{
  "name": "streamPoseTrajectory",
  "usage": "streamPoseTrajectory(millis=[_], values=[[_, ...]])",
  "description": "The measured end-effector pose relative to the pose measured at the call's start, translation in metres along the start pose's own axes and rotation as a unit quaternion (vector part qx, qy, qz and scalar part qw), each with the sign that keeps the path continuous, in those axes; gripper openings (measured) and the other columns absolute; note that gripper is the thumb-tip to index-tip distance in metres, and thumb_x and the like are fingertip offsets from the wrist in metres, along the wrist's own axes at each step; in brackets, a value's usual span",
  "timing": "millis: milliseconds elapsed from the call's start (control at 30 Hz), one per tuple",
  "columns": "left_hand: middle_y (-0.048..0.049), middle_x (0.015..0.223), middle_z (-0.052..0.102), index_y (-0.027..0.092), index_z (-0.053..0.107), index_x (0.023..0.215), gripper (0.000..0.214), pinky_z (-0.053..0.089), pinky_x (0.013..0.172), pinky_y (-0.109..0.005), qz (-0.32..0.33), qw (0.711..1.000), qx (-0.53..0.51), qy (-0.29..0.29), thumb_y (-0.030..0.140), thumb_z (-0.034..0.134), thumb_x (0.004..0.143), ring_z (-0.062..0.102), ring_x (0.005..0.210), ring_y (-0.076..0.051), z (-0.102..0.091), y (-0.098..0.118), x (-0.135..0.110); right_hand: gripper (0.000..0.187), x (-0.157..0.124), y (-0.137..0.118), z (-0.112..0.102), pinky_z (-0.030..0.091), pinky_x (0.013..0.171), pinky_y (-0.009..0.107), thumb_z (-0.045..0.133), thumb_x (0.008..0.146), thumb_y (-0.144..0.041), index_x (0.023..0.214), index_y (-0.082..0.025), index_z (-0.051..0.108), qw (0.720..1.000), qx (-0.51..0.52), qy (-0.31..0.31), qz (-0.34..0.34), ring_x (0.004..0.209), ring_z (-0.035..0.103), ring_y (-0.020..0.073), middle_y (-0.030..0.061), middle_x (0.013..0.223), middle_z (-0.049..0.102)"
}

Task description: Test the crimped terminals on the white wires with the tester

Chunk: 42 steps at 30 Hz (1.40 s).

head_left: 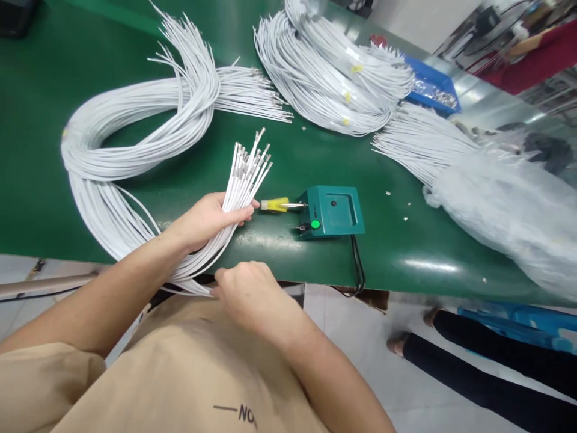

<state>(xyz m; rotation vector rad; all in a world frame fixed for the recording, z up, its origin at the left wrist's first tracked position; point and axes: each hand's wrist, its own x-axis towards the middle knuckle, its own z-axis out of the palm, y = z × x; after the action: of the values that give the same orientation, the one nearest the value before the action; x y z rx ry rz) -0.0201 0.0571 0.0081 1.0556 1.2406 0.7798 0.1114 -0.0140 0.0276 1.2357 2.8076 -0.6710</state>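
Note:
My left hand [210, 219] is wrapped round a bundle of white wires [237, 195]. Their metal terminal ends point up and away from me, fanned out above the thumb. Below that hand the strands curve down over the table's front edge toward my body. There my right hand [252, 300] is closed, back of the hand up, with the lower white strands running to its fingertips. Just right of the left hand's fingertips is a yellow-handled tool [276, 205] with a metal shaft, which meets a green box-shaped device [336, 210] bearing a bright green button.
A large looped coil of white wires [135, 159] lies at the left on the green table [288, 162]. More coils [333, 78] lie at the back, near a blue tray [433, 90]. Plastic wrapping [505, 204] covers wires at right. A black cable [358, 264] hangs off the edge. Another person's legs [487, 367] show lower right.

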Motion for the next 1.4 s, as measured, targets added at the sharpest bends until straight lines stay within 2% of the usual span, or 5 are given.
streamPoseTrajectory(millis=[100,300,933,1167,1400], values=[[-0.006,0.089,0.072,0.016,0.071,0.099,0.041,0.049,0.075,-0.03,0.01,1.0,0.014,0.003,0.038,0.075,0.065,0.064,0.078,-0.019,-0.001,0.0,-0.007,0.029,0.001,0.016,-0.02,0.028,0.048,0.03,0.051,0.086,-0.035,0.062,-0.022,0.061,0.987,0.107,0.052,0.106,0.046,0.046,0.0148,0.0032,0.058,0.064],[-0.0036,0.082,0.073,0.017,0.069,0.1,0.041,0.05,0.077,-0.034,0.011,0.997,0.071,-0.007,0.038,0.076,0.066,0.066,0.08,-0.023,0.001,0.005,-0.021,0.024,0.019,0.06,-0.049,0.039,0.055,0.022,0.058,0.081,-0.044,0.082,-0.02,0.061,0.818,0.407,0.336,0.231,0.053,0.05,0.0081,-0.0033,0.067,0.062],[0.0009,0.07,0.063,0.016,0.058,0.083,0.026,0.042,0.059,-0.023,0.06,0.997,0.056,0.002,0.034,0.072,0.071,0.055,0.062,-0.011,0.008,0.017,-0.022,0.015,0.024,0.045,-0.03,0.036,0.05,0.021,0.068,0.072,-0.031,0.071,-0.016,0.066,0.715,0.586,0.321,0.207,0.05,0.044,0.0059,-0.0034,0.062,0.06],[0.001,0.077,0.062,0.016,0.052,0.083,0.022,0.047,0.068,-0.025,0.065,0.998,0.013,0.01,0.026,0.069,0.073,0.059,0.069,-0.011,0.009,0.015,-0.021,0.013,0.03,0.047,-0.02,0.028,0.047,0.021,0.065,0.071,-0.026,0.064,-0.016,0.061,0.507,0.818,0.208,0.174,0.047,0.031,0.0047,-0.0074,0.053,0.038],[0.0007,0.075,0.064,0.016,0.049,0.082,0.02,0.05,0.071,-0.027,0.067,0.996,-0.02,-0.062,0.023,0.067,0.076,0.064,0.069,-0.013,0.009,0.016,-0.023,0.024,0.034,0.054,-0.033,0.027,0.045,0.021,0.064,0.074,-0.035,0.061,-0.015,0.061,0.568,0.784,0.175,0.179,0.044,0.032,0.0053,-0.0078,0.048,0.034]])
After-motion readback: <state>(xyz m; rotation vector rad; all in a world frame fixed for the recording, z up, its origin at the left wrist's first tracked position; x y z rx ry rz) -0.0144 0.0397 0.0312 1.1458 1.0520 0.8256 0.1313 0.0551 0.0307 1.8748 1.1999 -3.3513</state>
